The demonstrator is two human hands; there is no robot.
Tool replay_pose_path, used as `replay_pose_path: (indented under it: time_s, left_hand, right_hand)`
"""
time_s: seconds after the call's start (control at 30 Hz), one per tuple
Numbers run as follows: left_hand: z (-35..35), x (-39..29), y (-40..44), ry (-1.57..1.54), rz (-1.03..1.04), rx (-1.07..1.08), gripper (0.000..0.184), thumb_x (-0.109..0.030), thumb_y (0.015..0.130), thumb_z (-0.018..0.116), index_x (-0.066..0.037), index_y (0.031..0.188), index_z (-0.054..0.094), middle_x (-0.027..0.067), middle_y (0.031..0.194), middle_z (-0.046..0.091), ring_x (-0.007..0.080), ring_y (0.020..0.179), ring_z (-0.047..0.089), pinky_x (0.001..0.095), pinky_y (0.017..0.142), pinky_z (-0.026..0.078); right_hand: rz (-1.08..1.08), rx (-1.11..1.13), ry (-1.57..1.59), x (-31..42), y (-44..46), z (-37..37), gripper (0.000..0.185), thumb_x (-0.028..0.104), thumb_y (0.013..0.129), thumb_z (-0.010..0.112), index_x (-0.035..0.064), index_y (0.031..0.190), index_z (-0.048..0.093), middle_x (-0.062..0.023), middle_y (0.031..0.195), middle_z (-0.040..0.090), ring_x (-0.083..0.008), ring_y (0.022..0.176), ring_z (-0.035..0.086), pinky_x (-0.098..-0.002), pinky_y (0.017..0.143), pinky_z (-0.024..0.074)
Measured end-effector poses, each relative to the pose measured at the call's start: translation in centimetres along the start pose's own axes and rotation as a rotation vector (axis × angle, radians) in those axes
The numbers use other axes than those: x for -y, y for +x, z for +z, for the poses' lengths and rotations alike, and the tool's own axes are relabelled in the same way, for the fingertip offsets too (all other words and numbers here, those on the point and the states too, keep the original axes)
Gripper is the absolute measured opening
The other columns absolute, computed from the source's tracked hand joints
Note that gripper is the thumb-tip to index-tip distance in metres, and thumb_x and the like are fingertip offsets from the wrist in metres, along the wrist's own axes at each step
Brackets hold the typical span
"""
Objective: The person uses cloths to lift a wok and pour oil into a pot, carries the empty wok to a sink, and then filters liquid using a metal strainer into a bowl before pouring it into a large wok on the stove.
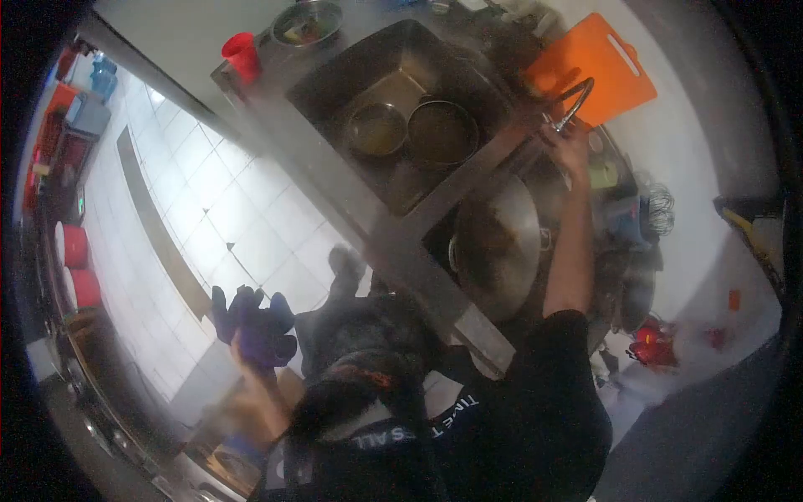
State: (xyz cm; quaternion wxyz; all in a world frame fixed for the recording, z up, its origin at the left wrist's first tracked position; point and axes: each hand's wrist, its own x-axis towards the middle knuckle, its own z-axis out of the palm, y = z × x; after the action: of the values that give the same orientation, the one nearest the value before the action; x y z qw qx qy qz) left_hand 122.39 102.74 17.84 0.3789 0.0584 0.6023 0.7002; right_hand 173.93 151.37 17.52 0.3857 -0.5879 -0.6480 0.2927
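My left hand [255,326], in a dark glove, is held out over the floor at the left with its fingers apart and nothing visible in it. My right hand [569,146] is bare and reaches to the base of the curved metal faucet [580,99] behind the sink; its fingers are closed there. A large round metal pan [498,249] lies in the near basin below my right forearm. Two round pans stand side by side in the far basin [401,88], a smaller one [376,129] and a larger one [442,134]; both look dark inside.
An orange cutting board [592,71] leans behind the faucet. A red cup [242,57] and a metal bowl [308,23] stand at the counter's far left. Right of my forearm are a whisk [659,209] and a container. Red-and-white tubs [75,245] stand far left.
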Motion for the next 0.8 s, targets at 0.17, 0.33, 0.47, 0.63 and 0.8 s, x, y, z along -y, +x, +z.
replay_pose_path:
  time_s: [0.17,0.33,0.47,0.63,0.8]
  left_hand:
    - [-3.5,-0.1,-0.8,-0.033,-0.023,-0.051,0.051,-0.039,0.089,0.054,-0.001,0.123,0.053,0.012,0.104,0.063,0.0252,0.093,0.063,0.0369,0.078,0.052]
    - [-8.9,-1.7,0.8,-0.055,-0.038,-0.088,0.051,-0.038,0.089,0.054,-0.001,0.123,0.053,0.0119,0.104,0.064,0.0252,0.092,0.063,0.0368,0.078,0.052]
    - [-16.0,-3.9,2.9,-0.078,-0.039,-0.107,0.05,-0.038,0.089,0.055,-0.001,0.123,0.053,0.0118,0.103,0.064,0.0251,0.092,0.063,0.0368,0.077,0.052]
    - [-28.8,-8.5,4.7,-0.125,0.004,-0.187,0.05,-0.038,0.089,0.055,-0.001,0.122,0.053,0.0118,0.102,0.064,0.0251,0.091,0.063,0.0367,0.077,0.053]
    - [-42.0,-12.8,5.6,-0.222,0.1,-0.35,0.05,-0.037,0.089,0.056,-0.001,0.122,0.053,0.0117,0.102,0.064,0.0251,0.091,0.064,0.0367,0.077,0.053]
  right_hand:
    - [-0.174,-0.35,-0.492,5.0,-2.1,0.7,0.065,0.031,0.083,0.073,-0.002,0.129,0.04,-0.02,0.121,0.054,-0.0313,0.117,0.05,-0.0412,0.101,0.0373]
    - [-0.279,-0.481,-0.065,16.8,-11.3,9.6,0.057,0.026,0.089,0.065,-0.004,0.131,0.04,-0.022,0.124,0.053,-0.0339,0.119,0.05,-0.0416,0.104,0.0351]
    - [-0.322,-0.166,-0.039,23.5,-24.4,24.1,0.049,0.019,0.09,0.062,0.0017,0.131,0.041,-0.0201,0.128,0.051,-0.0349,0.119,0.05,-0.0422,0.102,0.0379]
    - [-0.119,0.166,0.045,26.8,-39.1,40.9,0.05,0.014,0.088,0.061,0.0003,0.13,0.041,-0.0201,0.129,0.047,-0.0353,0.124,0.044,-0.0421,0.104,0.0344]
    - [-0.034,0.368,-0.074,20.1,-50.0,49.6,0.055,0.023,0.089,0.059,-0.0016,0.134,0.04,-0.0216,0.133,0.043,-0.0362,0.128,0.039,-0.0416,0.109,0.0278]
